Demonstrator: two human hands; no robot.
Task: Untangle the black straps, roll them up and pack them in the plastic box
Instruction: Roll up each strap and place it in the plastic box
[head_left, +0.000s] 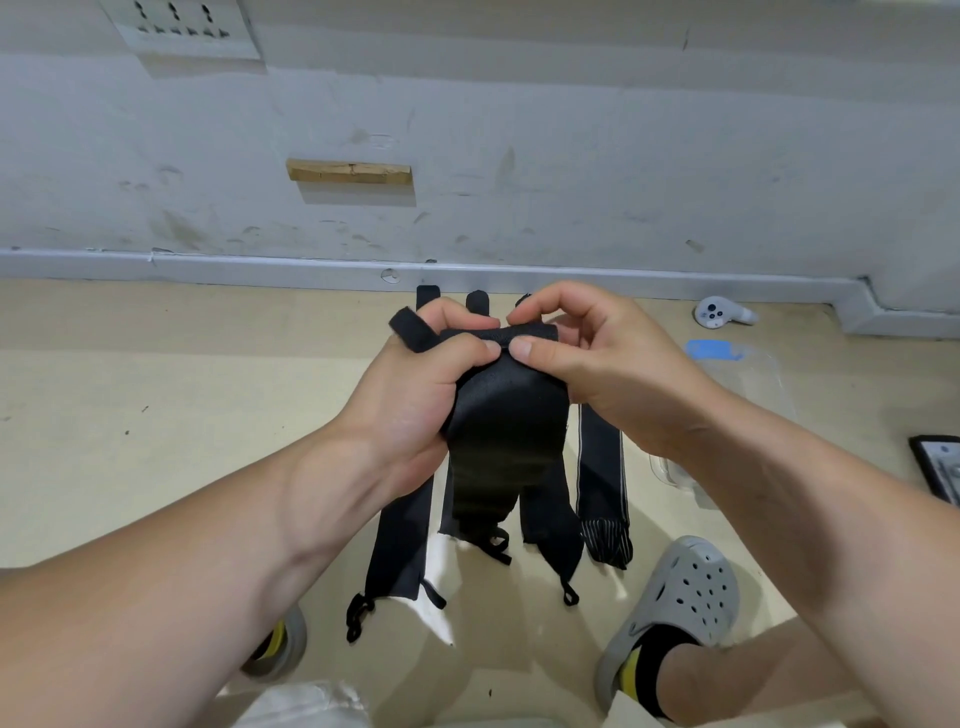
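black strap (498, 415), wide and smooth, hangs from both hands: left hand (415, 395) grips its top, right hand (592, 358) pinches the folded edge.

One black strap (504, 415) is held up in the air, to the left of the plastic box (753, 379). Its top is rolled a little and the rest hangs down. The left hand (415, 384) and right hand (597, 358) pinch the rolled part. More black straps (400, 545) lie flat, side by side, left of the box. The nearest strap (602, 467) to the box has white edges and a stripy end. The box is see-through with a bit of blue at its far end.
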